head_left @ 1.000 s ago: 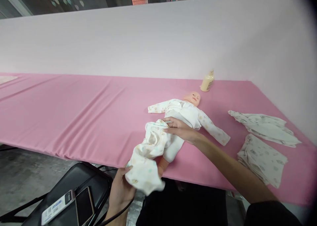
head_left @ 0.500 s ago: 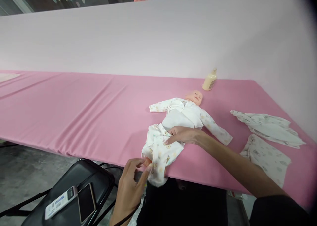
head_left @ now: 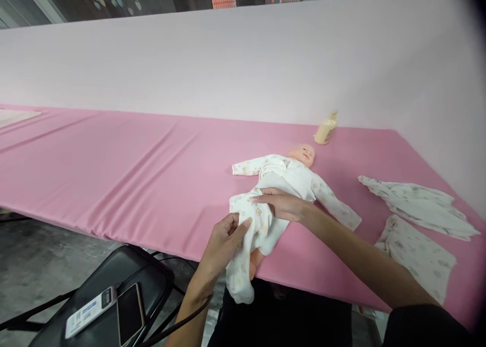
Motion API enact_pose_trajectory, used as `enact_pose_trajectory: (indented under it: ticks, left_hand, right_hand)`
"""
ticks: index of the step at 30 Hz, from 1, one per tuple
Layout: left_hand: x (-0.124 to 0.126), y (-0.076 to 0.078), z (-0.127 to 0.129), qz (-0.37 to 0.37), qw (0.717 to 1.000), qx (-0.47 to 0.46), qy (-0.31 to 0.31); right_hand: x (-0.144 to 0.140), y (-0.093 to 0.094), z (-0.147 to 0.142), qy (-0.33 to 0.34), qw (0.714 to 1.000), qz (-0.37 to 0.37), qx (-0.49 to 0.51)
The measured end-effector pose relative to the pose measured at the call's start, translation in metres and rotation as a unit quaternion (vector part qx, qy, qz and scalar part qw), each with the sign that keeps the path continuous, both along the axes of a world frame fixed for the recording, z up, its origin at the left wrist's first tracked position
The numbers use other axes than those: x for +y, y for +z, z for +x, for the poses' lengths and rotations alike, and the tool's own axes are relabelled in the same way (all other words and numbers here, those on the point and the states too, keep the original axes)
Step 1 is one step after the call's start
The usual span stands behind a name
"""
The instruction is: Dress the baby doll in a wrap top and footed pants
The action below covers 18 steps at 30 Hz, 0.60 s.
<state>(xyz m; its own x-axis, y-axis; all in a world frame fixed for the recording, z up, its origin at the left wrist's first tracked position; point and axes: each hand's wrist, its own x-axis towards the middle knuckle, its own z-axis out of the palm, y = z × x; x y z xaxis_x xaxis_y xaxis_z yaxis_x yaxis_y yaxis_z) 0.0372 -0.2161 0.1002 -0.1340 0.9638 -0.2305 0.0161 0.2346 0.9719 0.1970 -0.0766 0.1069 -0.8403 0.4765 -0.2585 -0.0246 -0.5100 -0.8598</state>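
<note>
A baby doll (head_left: 302, 154) lies on its back on the pink-covered table, arms spread. It wears a white printed top (head_left: 292, 174), and a plain white layer covers its belly. White printed baby pants (head_left: 243, 245) are bunched over its legs at the table's front edge; one pant leg hangs past the edge, and a bare foot (head_left: 254, 263) shows beside it. My left hand (head_left: 227, 243) pinches the pants' fabric between thumb and fingers. My right hand (head_left: 283, 203) grips the pants near the waist, its fingertips partly hidden by the cloth.
A pale yellow pump bottle (head_left: 325, 129) stands behind the doll's head. Folded printed baby clothes (head_left: 417, 251) lie at the right on the pink cloth (head_left: 144, 159). To the lower left, a black chair (head_left: 152, 281) holds a phone (head_left: 130, 314) and a white device (head_left: 90, 312).
My left hand has moved up and right from the doll's foot at the pant opening to the pants' fabric. The foot by that hand is now covered, and the pant leg hangs lower.
</note>
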Motion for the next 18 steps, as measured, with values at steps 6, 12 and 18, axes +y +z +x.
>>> enact_pose_trajectory:
  ticks: [6,12,18]
  left_hand:
    - [0.019,0.001,-0.005,0.034,0.99,-0.111,0.085]
    - [0.029,0.01,-0.006,0.035,0.994,-0.1,0.024]
    - [0.047,0.022,-0.01,0.064,0.996,0.016,-0.056]
  right_hand:
    - [0.003,-0.004,0.0,0.071,0.997,-0.025,0.012]
    - [0.008,-0.02,0.004,0.189,0.982,-0.001,0.006]
    - [0.001,-0.005,-0.009,0.319,0.942,0.094,-0.05]
